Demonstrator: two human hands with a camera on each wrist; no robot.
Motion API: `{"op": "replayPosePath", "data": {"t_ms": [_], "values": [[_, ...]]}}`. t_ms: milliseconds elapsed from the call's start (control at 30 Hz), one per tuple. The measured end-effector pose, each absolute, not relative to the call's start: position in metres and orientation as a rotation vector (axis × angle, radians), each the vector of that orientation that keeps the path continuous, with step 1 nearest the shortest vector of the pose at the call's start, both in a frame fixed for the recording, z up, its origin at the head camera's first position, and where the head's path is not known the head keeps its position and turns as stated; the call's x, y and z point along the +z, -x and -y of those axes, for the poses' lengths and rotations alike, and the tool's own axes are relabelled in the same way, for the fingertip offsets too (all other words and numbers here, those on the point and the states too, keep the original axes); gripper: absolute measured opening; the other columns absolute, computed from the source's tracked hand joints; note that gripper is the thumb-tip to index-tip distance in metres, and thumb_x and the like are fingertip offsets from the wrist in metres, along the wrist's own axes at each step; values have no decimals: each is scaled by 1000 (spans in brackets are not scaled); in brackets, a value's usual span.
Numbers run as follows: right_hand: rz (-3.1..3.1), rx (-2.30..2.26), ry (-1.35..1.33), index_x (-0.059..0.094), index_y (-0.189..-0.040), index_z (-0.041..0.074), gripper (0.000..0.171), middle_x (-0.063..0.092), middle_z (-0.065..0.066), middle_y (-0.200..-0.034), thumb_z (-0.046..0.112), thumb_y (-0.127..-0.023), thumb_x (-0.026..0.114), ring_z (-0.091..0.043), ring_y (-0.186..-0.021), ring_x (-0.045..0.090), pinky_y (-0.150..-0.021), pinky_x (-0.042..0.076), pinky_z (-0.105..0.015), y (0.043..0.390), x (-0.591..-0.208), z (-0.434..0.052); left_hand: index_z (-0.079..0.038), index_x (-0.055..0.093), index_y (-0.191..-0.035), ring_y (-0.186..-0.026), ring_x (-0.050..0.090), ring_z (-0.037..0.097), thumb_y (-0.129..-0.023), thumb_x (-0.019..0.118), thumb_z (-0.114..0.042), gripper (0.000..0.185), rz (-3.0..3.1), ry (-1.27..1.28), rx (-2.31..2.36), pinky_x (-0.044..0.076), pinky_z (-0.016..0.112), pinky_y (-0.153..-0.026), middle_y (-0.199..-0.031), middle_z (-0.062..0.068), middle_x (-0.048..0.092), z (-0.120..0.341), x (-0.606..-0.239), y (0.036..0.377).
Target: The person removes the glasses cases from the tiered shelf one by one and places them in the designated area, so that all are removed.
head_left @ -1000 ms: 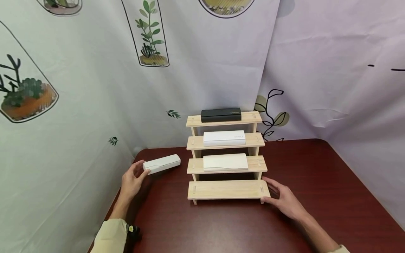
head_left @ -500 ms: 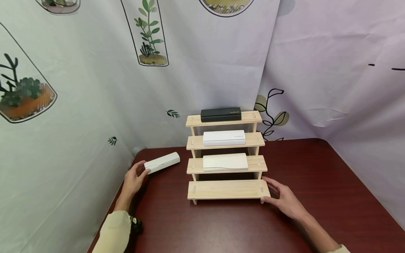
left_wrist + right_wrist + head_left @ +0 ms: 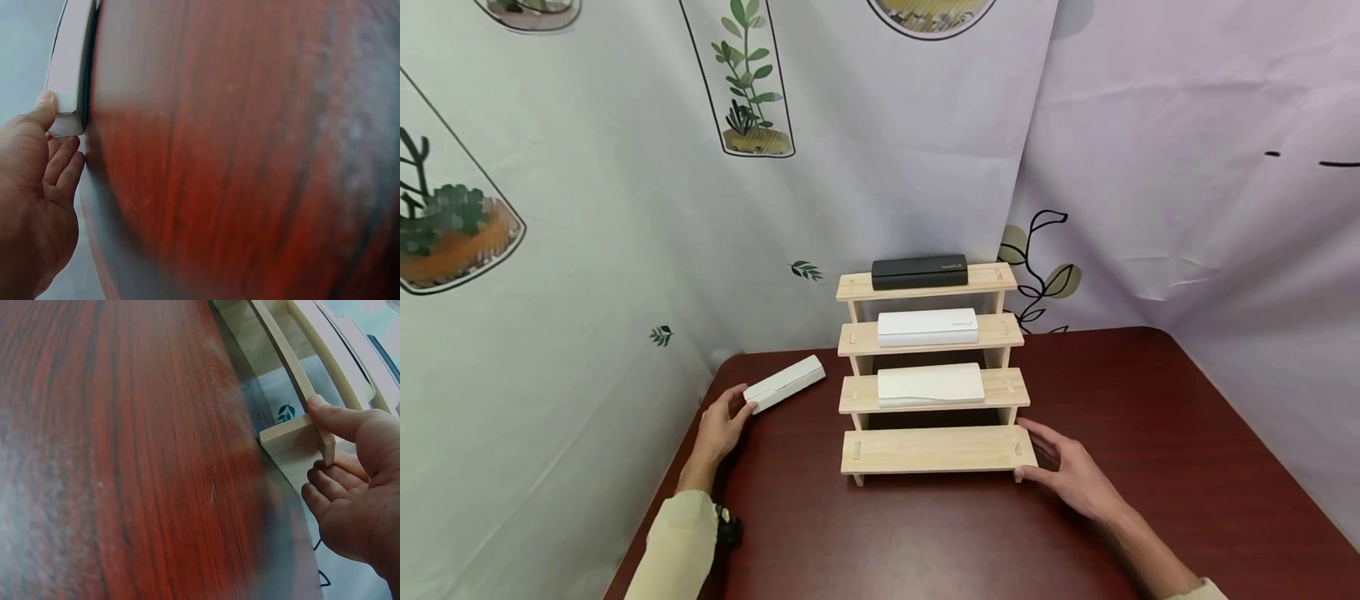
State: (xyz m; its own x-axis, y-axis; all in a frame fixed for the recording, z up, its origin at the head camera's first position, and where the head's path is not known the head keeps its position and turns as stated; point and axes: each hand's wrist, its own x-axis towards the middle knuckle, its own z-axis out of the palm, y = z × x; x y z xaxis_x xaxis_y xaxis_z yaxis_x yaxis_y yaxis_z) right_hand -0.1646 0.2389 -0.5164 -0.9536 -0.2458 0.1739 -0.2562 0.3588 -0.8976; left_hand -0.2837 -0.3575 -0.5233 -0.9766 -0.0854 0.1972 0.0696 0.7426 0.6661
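Observation:
My left hand [image 3: 718, 427] pinches the near end of a slim white glasses case [image 3: 785, 384] at the table's left side. In the left wrist view the thumb lies on top of that case [image 3: 67, 69] and the other fingers are partly hidden. Whether the case rests flat on the table I cannot tell. A pale wooden four-step stand [image 3: 936, 451] is in the middle, its lowest step bare. My right hand [image 3: 1072, 477] grips the right end of that step, thumb at the front edge; the right wrist view shows the thumb on the step's edge [image 3: 289, 367].
On the upper steps lie a black glasses case [image 3: 919, 272], a white one [image 3: 928, 327] and a cream-white one [image 3: 930, 385]. The dark red table [image 3: 947, 533] meets a printed cloth backdrop [image 3: 910, 192] behind and along the left.
The white case in my left hand has pivoted slightly, its far end swinging toward the back. My left forearm has shifted a little right. My right hand stays on the stand.

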Motion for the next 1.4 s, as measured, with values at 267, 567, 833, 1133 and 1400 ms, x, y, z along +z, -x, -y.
{"op": "replayPosePath", "data": {"t_ms": [267, 567, 833, 1133, 1400], "values": [[2589, 1692, -470, 48, -154, -5, 78, 54, -29, -151, 10, -88, 88, -47, -141, 50, -102, 47, -18, 164, -514, -237, 0, 46, -157, -145, 43, 49, -108, 66, -22, 56, 2764, -6, -999, 35, 65, -116, -156, 31, 48, 359, -521, 286], [2579, 1706, -480, 49, -154, -6, 79, 55, -30, -150, 9, -88, 88, -46, -141, 50, -102, 46, -17, 164, -515, -237, -1, 43, -159, -146, 41, 50, -110, 63, -20, 57, 2815, -40, -935, 33, 65, -118, -157, 33, 45, 359, -518, 288], [2590, 1704, -473, 48, -154, -6, 79, 54, -30, -151, 10, -88, 88, -46, -142, 49, -103, 47, -19, 163, -515, -237, -1, 45, -157, -142, 45, 53, -106, 68, -17, 58, 2799, -57, -924, 34, 68, -115, -155, 34, 47, 359, -523, 292], [2598, 1696, -469, 48, -154, -5, 79, 54, -29, -152, 10, -88, 88, -45, -143, 49, -103, 46, -17, 163, -515, -237, -1, 39, -161, -146, 42, 49, -108, 66, -18, 62, 2811, -117, -1009, 30, 64, -119, -159, 31, 44, 353, -521, 289], [2591, 1692, -477, 48, -154, -6, 79, 55, -30, -150, 10, -88, 88, -47, -141, 50, -101, 46, -15, 164, -513, -237, 4, 31, -163, -149, 36, 50, -107, 67, -24, 72, 2803, -97, -1078, 31, 65, -119, -161, 34, 38, 352, -517, 289]]}}
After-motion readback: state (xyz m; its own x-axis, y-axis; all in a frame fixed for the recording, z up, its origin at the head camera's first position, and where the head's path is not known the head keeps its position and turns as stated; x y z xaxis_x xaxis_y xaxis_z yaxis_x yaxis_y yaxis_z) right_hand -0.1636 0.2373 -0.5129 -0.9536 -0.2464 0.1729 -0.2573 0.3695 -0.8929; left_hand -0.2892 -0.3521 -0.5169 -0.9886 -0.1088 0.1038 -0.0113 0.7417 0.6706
